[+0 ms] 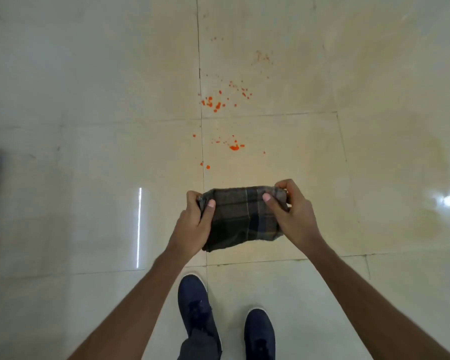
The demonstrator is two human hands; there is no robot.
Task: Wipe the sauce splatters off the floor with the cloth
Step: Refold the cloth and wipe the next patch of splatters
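The person stood on a glossy, pale cream tiled floor (270,193) with thin dark grout lines and bright light reflections on its polished surface. Both arms were extended forward, holding a folded grey-brown plaid woven cloth (240,216) above the floor, its weave soft and slightly fuzzy, crossed by darker bands and thin pale lines. The left hand (192,227) was clamped on the cloth's left edge, thumb on top; the right hand (294,214) gripped the upper right corner the same way, the fabric stretched between them. Ahead of the cloth, well apart from it, bright orange-red sauce splatters (234,147) lay in scattered droplets and small smeared blobs near a grout line. Two dark navy fabric shoes (192,300) showed below.
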